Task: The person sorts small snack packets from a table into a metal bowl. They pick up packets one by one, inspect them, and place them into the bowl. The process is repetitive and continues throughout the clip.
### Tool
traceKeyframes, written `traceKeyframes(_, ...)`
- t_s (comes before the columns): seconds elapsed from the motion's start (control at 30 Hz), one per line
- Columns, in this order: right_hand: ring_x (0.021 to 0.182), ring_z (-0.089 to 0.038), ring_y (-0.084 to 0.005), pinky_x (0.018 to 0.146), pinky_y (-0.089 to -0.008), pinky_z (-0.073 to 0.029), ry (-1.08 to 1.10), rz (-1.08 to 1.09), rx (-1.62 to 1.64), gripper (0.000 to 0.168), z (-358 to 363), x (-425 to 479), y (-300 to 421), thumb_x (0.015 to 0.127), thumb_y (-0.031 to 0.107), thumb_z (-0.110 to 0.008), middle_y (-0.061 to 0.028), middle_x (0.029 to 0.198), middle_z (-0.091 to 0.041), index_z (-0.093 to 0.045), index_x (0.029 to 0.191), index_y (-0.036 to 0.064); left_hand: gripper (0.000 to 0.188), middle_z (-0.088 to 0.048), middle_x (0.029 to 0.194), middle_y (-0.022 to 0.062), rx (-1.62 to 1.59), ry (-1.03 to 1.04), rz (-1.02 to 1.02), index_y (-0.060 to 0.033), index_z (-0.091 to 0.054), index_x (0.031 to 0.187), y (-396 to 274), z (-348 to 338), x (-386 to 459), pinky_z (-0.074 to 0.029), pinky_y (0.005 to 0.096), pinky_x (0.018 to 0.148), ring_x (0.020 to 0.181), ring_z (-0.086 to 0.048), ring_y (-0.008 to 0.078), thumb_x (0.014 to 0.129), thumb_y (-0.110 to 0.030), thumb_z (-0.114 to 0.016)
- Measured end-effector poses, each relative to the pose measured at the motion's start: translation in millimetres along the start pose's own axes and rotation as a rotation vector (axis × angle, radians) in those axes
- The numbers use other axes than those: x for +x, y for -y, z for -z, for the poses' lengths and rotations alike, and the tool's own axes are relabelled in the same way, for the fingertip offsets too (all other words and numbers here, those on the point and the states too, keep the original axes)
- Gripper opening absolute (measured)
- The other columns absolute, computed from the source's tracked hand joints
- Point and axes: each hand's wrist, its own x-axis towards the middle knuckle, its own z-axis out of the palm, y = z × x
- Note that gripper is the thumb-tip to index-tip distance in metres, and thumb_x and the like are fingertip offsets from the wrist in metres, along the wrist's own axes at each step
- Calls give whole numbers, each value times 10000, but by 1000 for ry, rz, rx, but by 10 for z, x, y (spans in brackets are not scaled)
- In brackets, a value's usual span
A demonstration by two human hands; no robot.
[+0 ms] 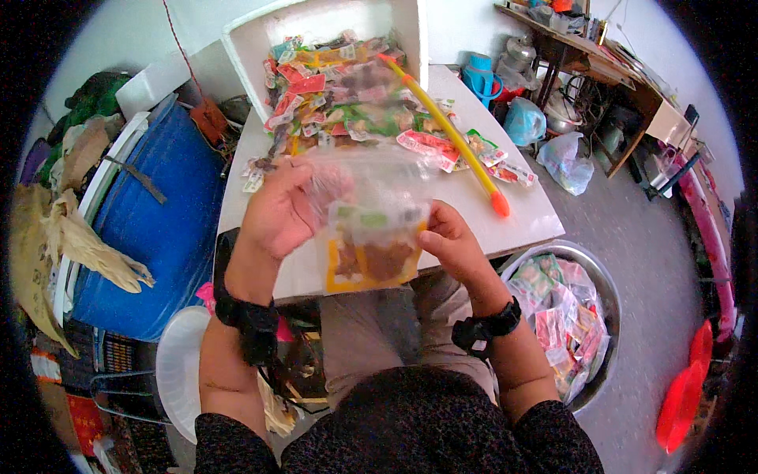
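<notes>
A clear plastic bag (385,172), blurred in places, is stretched between my two hands above the table's near edge. In its lower part shows a yellow-edged food packet (374,260) with brown contents. My left hand (281,210) grips the bag's left side, its palm turned partly up and its fingertips blurred behind the film. On the other side, my right hand (453,240) pinches the bag and packet edge between thumb and fingers. Beyond them, many small food packets (349,106) spill from a white foam box (325,21) onto the white table (503,228).
A yellow stick with orange ends (456,133) lies across packets at the table's right. On the floor to the right stands a metal basin (613,320) of filled bags. At left are a blue barrel (154,219) and a white plastic stool (180,367).
</notes>
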Motion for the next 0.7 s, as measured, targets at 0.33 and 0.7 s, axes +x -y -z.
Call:
traceKeyframes(0.33, 693, -480, -62, 623, -197, -392, -117, -163, -117, 85, -147, -155, 278, 754, 87, -506, 16, 753, -530, -521, 824, 42, 239, -533, 945, 134, -139, 28, 8, -10, -477, 965, 424, 260, -91, -368, 362, 816, 902, -495, 241, 785, -138, -387)
traceKeyframes(0.7, 640, -437, -41, 549, -177, -363, -74, -124, -405, 79, -101, -198, 273, 761, 113, -505, 35, 684, -492, -514, 766, 34, 410, -426, 1120, 116, -143, 135, 172, -21, -348, 1127, 1182, 219, -415, -339, 379, 859, 1016, -426, 239, 776, -202, -458)
